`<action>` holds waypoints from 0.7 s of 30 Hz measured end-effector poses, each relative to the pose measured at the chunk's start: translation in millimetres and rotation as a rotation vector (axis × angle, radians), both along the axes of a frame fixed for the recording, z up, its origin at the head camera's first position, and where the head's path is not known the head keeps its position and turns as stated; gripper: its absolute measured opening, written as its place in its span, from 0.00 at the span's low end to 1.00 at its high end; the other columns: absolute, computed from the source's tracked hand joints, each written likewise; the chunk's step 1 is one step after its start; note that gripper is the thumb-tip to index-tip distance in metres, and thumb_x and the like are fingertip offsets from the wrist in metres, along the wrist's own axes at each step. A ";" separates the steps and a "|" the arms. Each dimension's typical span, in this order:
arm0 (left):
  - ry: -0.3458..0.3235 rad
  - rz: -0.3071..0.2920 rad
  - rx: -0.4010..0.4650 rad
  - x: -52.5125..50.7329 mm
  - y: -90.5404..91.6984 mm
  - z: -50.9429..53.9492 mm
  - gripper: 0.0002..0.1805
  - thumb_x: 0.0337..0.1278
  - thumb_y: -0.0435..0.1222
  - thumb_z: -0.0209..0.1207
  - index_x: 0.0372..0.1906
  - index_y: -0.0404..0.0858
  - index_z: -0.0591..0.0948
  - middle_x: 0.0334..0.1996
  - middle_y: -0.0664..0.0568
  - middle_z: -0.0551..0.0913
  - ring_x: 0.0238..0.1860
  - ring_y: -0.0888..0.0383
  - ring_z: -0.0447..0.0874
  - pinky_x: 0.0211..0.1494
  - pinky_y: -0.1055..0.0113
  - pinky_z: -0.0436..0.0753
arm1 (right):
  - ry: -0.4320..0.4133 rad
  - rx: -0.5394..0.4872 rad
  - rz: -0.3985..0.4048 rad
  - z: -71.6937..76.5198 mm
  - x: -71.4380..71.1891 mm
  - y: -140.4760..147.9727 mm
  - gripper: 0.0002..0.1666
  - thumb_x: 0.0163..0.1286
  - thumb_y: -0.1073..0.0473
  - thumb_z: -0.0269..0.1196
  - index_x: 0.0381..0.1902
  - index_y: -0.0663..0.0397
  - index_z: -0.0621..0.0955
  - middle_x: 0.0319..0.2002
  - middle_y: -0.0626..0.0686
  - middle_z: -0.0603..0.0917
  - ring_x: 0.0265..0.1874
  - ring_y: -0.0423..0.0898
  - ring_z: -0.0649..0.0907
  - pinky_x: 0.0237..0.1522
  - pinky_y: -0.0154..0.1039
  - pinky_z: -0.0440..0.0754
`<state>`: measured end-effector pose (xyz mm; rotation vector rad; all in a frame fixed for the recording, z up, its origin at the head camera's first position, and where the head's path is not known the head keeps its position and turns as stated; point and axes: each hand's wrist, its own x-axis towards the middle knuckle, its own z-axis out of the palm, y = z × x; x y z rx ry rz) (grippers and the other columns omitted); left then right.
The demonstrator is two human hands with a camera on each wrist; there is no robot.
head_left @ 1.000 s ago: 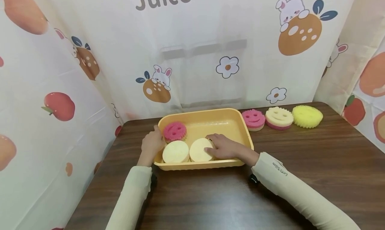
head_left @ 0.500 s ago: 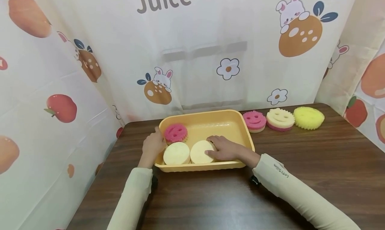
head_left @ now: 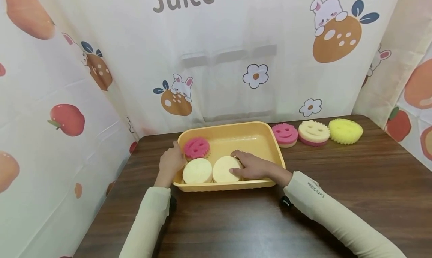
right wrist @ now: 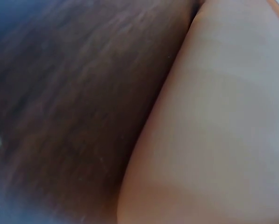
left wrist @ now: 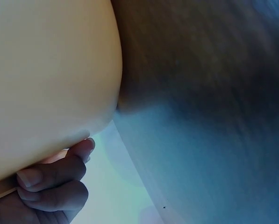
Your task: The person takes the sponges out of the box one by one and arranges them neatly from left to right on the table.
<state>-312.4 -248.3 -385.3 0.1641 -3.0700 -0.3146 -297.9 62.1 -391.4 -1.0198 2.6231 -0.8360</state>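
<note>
In the head view a yellow tray (head_left: 236, 132) holds a pink sponge (head_left: 197, 148) at its back left and two pale yellow round sponges, the left one (head_left: 197, 171) and the right one (head_left: 227, 169), along its front wall. My left hand (head_left: 171, 162) grips the tray's left wall; the left wrist view shows its curled fingers (left wrist: 60, 186) against the tray's side (left wrist: 50, 79). My right hand (head_left: 253, 165) reaches over the front wall and grips the right pale sponge by its right side. The right wrist view shows only the tray's wall (right wrist: 214, 121) beside the table.
Right of the tray, along the back of the brown table (head_left: 236, 224), stand a pink smiley sponge (head_left: 284, 134), a cream smiley sponge (head_left: 314, 132) with a pink underside and a bright yellow sponge (head_left: 345, 131). A printed curtain (head_left: 219, 33) hangs behind and at both sides.
</note>
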 end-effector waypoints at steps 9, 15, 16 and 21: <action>-0.007 -0.001 -0.003 -0.5 0.8 2.1 0.34 0.63 0.40 0.55 0.66 0.24 0.59 0.40 0.31 0.84 0.41 0.35 0.86 0.45 0.42 0.83 | -0.045 -0.022 0.003 0.9 -0.8 0.5 0.33 0.71 0.44 0.59 0.65 0.55 0.66 0.46 0.54 0.81 0.44 0.44 0.79 0.54 0.44 0.77; -0.012 0.000 0.002 -0.3 0.8 3.0 0.33 0.63 0.39 0.54 0.66 0.24 0.60 0.39 0.32 0.84 0.40 0.35 0.86 0.45 0.42 0.83 | -0.083 -0.029 0.006 2.0 -0.5 0.1 0.33 0.71 0.43 0.58 0.65 0.54 0.64 0.43 0.53 0.82 0.41 0.43 0.80 0.52 0.43 0.78; -0.013 0.001 0.004 0.0 0.8 3.0 0.33 0.63 0.39 0.54 0.66 0.24 0.60 0.39 0.32 0.84 0.40 0.35 0.86 0.45 0.42 0.83 | -0.089 -0.034 0.008 2.0 -0.5 0.0 0.33 0.71 0.43 0.59 0.65 0.54 0.64 0.43 0.53 0.82 0.41 0.43 0.80 0.52 0.43 0.78; -0.017 0.000 0.007 0.9 0.2 2.1 0.35 0.62 0.39 0.54 0.67 0.23 0.58 0.40 0.31 0.84 0.41 0.35 0.86 0.45 0.42 0.83 | -0.101 -0.043 0.007 2.2 0.2 -0.1 0.33 0.71 0.44 0.59 0.64 0.54 0.64 0.45 0.55 0.82 0.44 0.44 0.80 0.54 0.44 0.78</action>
